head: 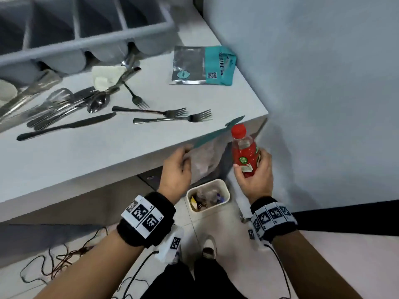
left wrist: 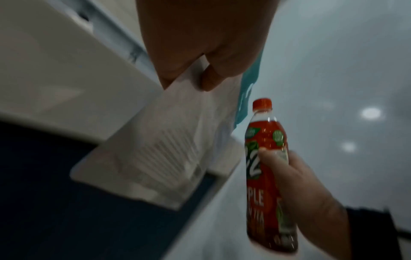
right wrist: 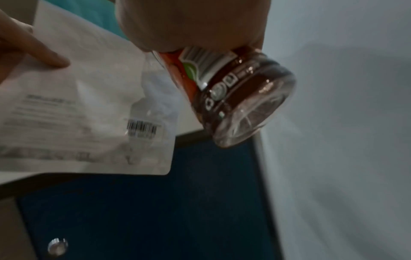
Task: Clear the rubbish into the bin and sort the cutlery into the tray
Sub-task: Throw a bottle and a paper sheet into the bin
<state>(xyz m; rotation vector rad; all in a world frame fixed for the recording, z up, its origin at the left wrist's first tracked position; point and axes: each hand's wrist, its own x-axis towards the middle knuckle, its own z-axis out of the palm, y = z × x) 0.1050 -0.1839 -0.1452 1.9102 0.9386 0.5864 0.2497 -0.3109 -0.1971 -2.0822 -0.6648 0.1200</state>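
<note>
My right hand (head: pixel 253 169) grips a red tea bottle (head: pixel 245 151) with a red cap, upright, beyond the table corner and above the floor; its base (right wrist: pixel 244 109) shows in the right wrist view. My left hand (head: pixel 179 162) pinches a white and teal plastic pouch (head: pixel 207 156) that hangs below the table edge, over the small white bin (head: pixel 208 195). The pouch (right wrist: pixel 89 109) carries a barcode. The bin holds wrappers. Forks (head: pixel 170 118), a knife (head: pixel 64 126) and a spoon (head: pixel 98 102) lie loose on the white table (head: pixel 108 152). The grey cutlery tray (head: pixel 86 37) stands behind them.
A silver and teal pouch (head: pixel 203 65) lies near the table's right edge. A crumpled white napkin (head: pixel 105 77) lies by the tray. A pale wall (head: pixel 323 83) closes the right side. Cables (head: pixel 60 255) trail on the floor by my shoes (head: pixel 208 247).
</note>
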